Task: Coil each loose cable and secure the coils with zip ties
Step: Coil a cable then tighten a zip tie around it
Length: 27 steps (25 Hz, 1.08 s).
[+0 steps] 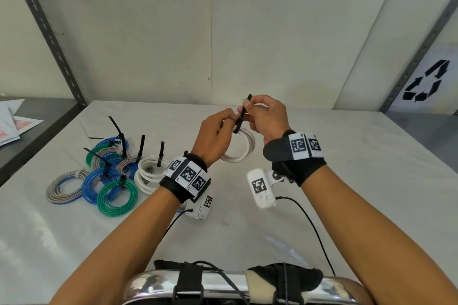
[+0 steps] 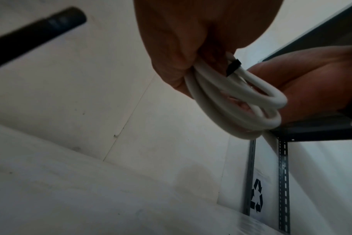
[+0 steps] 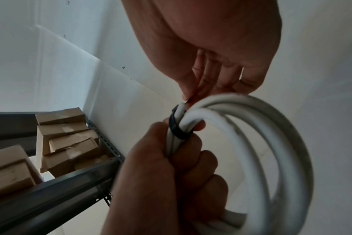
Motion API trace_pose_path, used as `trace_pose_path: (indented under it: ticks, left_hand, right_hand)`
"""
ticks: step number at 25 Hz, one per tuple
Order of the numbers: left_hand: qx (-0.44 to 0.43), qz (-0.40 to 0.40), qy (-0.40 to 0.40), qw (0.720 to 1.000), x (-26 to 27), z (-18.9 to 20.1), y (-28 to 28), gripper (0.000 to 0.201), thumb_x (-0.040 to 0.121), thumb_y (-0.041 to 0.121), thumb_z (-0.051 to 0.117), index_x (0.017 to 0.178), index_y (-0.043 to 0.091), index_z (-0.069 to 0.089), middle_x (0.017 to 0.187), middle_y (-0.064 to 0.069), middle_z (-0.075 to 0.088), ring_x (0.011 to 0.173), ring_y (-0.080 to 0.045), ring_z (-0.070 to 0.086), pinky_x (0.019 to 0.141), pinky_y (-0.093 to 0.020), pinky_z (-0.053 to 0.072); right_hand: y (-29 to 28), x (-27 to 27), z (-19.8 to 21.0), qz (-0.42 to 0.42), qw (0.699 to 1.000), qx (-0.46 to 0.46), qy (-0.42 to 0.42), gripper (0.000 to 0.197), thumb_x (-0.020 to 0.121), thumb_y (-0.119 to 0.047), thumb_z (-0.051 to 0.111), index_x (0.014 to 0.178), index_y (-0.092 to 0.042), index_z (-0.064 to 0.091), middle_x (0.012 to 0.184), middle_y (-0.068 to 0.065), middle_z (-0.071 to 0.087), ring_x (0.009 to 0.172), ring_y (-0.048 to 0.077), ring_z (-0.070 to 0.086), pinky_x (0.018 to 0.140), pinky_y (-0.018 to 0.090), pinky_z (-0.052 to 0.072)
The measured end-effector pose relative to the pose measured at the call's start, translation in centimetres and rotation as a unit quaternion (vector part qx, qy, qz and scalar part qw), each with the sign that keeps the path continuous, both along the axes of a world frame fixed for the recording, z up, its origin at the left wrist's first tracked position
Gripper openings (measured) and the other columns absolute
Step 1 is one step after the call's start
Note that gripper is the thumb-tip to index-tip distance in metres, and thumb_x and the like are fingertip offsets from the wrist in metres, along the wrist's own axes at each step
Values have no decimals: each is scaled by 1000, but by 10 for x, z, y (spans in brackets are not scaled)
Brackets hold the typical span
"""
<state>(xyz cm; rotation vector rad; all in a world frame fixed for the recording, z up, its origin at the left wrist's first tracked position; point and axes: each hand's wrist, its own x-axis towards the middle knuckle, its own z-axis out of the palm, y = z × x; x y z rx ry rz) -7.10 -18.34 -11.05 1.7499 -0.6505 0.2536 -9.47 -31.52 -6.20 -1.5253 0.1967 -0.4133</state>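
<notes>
A white cable coil (image 1: 241, 146) is held above the table (image 1: 322, 168) near centre, gripped by the left hand (image 1: 214, 136). At its 12 o'clock, a black zip tie (image 1: 244, 114) is pinched by the right hand (image 1: 265, 119). Cinching appears underway; a steady pull on the tail seems needed next.

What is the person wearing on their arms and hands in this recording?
Both forearms are bare, no sleeves or gloves. Each wrist carries a black fabric strap with a white band of square black-and-white coded markers. Under each wrist hangs a small white camera block, also marker-tagged, with a thin black cable trailing back towards the body.
</notes>
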Motion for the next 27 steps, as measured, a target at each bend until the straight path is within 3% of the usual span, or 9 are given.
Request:
trace_pose_path:
  ticks: [3, 7, 10, 13, 15, 17, 22, 27]
  left_hand:
    - [-49, -1, 70, 996, 4, 6, 3, 21, 88, 12, 37, 72, 6, 50, 53, 12, 39, 47, -8, 31, 50, -30, 26]
    - [-74, 10, 63, 995, -1, 10, 5, 26, 86, 16, 34, 72, -4, 44, 52, 11, 36, 48, -8, 30, 50, -29, 24]
    - [-85, 23, 67, 994, -1, 7, 5, 31, 85, 20, 35, 70, -6, 40, 53, 6, 34, 51, -13, 27, 54, -33, 24]
    - [-76, 35, 73, 994, -3, 9, 4, 36, 89, 27, 40, 63, 2, 43, 51, 9, 34, 53, -15, 27, 57, -39, 27]
    - [-105, 42, 55, 992, -8, 12, 4, 49, 100, 31, 48, 54, 16, 44, 50, 10, 38, 52, -13, 33, 56, -32, 32]
    - [-112, 43, 27, 992, -9, 11, 3, 49, 103, 28, 54, 55, 14, 52, 51, 10, 45, 53, -8, 41, 59, -26, 37]
    - [-90, 32, 13, 995, -6, 8, -4, 46, 98, 10, 56, 55, 24, 54, 52, 13, 50, 55, -3, 46, 64, -21, 40]
    - [-93, 30, 37, 995, -9, 5, -6, 43, 99, 11, 55, 57, 16, 55, 51, 13, 49, 50, -3, 43, 57, -19, 37]
  right_hand:
    - [7, 5, 7, 9, 1000, -26, 7, 5, 97, -11, 65, 98, -8, 62, 76, 4, 73, 56, 10, 69, 47, 20, 43]
    - [13, 8, 5, 9, 999, -33, 10, 4, 95, -8, 67, 94, -7, 63, 78, 9, 74, 55, 15, 69, 46, 19, 48]
    - [16, 9, -1, 5, 997, -77, -5, 5, 94, -9, 69, 92, -7, 65, 75, 7, 75, 62, 23, 70, 56, 26, 56]
    - [16, 11, -7, -8, 995, -99, -21, 5, 93, -9, 69, 92, -5, 66, 71, 3, 74, 65, 18, 72, 64, 29, 59]
    - [17, 11, -9, -9, 994, -102, -23, 6, 93, -9, 69, 93, -4, 67, 68, 2, 73, 62, 14, 70, 65, 30, 59]
    - [17, 10, -9, -10, 994, -103, -29, 9, 93, -10, 70, 94, -2, 67, 69, 5, 73, 60, 17, 69, 68, 36, 61]
    - [10, 8, -5, -39, 997, -34, -50, 6, 96, -7, 65, 92, -3, 62, 73, 7, 72, 49, 15, 59, 56, 29, 56]
    - [1, 3, -8, -24, 999, 27, -25, 7, 96, -9, 65, 92, -3, 63, 77, 11, 73, 45, 17, 54, 51, 28, 50]
